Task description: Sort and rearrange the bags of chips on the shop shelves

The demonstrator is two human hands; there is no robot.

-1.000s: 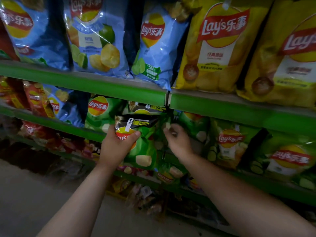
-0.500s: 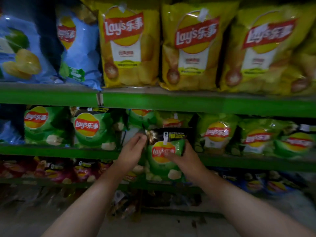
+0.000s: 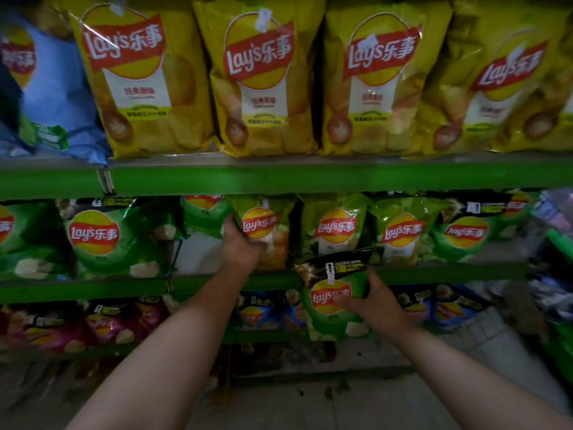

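My right hand (image 3: 370, 301) is closed on a green chip bag with a black top band (image 3: 330, 297), held in front of the middle shelf's edge (image 3: 434, 273). My left hand (image 3: 240, 246) reaches into the middle shelf and grips the lower left side of a yellow-green chip bag (image 3: 263, 226) that stands there. To that bag's left a bare white gap (image 3: 198, 252) shows in the row. More green bags (image 3: 96, 240) stand further left, and yellow-green bags (image 3: 400, 232) stand to the right.
Large yellow bags (image 3: 257, 79) fill the top shelf, with a blue bag (image 3: 46, 97) at its left. The bottom shelf holds purple-red bags (image 3: 59, 330) and blue bags (image 3: 434, 308). Grey floor (image 3: 310, 405) lies below. Blurred goods (image 3: 555, 274) crowd the right edge.
The view swung right along the shelves. The green bag passed from my left hand to my right and dropped below the shelf edge. My left hand reached in and took hold of a yellow-green bag.
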